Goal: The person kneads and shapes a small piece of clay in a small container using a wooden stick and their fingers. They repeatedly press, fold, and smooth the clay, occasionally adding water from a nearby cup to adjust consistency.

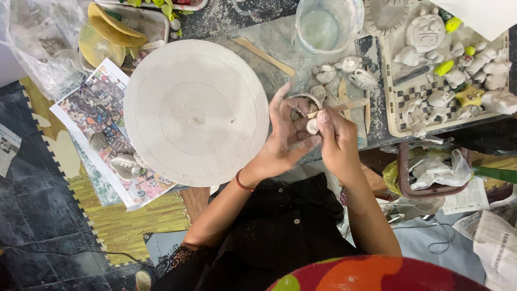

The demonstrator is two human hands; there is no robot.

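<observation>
A bright red and orange rounded shape (377, 275) fills the bottom edge nearest the camera, with the person's black garment (280, 231) just above it. From there both forearms rise toward the worktop (258, 16).

The left hand (283, 137) is cupped, fingers spread upward, its grip closed round a small clay piece (308, 105) that sits in the palm near the fingertips. A red bracelet (243, 184) circles that wrist. The right hand (336, 137) meets it from the right, thumb and forefinger pinched together on a thin wooden stick (336, 108). The stick's long axis runs almost level, tip pointing left into the clay piece, its other end reaching right over the worktop's near edge.

Just left of the hands lies a large round white disc (196, 110), its rim near the left fingers and overhanging the worktop's edge. Right of the hands a tray (396, 116) of small white clay figures crowds the room there. Beyond the hands stand loose clay figures (344, 73), a flat wooden strip (264, 55) lying diagonally, and a clear plastic cup (328, 24). Open room for moving lies mainly below the hands.
</observation>
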